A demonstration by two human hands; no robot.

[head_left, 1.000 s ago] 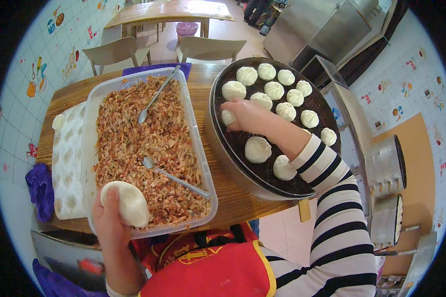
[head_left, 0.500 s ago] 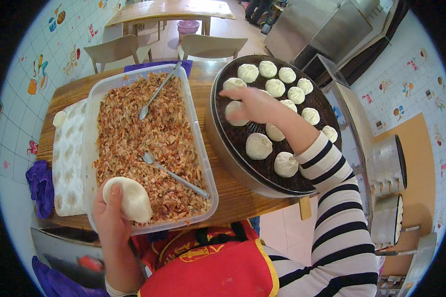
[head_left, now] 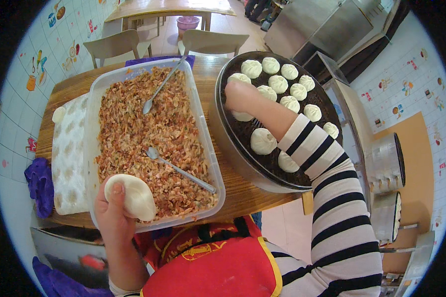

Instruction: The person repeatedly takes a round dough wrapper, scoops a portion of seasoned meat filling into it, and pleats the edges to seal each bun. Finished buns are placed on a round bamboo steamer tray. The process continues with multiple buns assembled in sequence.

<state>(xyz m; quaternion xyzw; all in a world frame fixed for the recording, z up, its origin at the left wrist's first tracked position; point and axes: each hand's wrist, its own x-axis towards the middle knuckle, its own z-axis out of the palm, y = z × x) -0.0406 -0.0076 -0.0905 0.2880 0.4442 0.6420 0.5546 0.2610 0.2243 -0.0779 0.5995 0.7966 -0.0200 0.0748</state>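
My left hand (head_left: pixel 115 213) grips a round white dough wrapper (head_left: pixel 136 198), thumb on its face, above the near left corner of the filling tub. That clear plastic tub (head_left: pixel 214 158) holds chopped reddish-brown filling (head_left: pixel 143 128). Two metal spoons lie on the filling: a far spoon (head_left: pixel 159 90) and a near spoon (head_left: pixel 183 174). My right hand (head_left: pixel 239 96) is over the left side of a round dark steamer tray (head_left: pixel 302 136), its fingers hidden from view. Under and beside it sit pleated white buns (head_left: pixel 263 141), several in all across the tray. One bun (head_left: pixel 243 117) is partly covered by that hand.
Left of the tub is a white dusted board (head_left: pixel 69 158) with a small dough piece (head_left: pixel 58 115) at its far end. A purple cloth (head_left: pixel 39 187) hangs at the left table edge. Chairs (head_left: pixel 214 42) stand beyond the table. Stacked metal steamers (head_left: pixel 385 161) are at right.
My right hand has drawn in from fingers stretched over the buns to a more compact pose, its fingers now out of sight. My left hand keeps the wrapper in nearly the same place.
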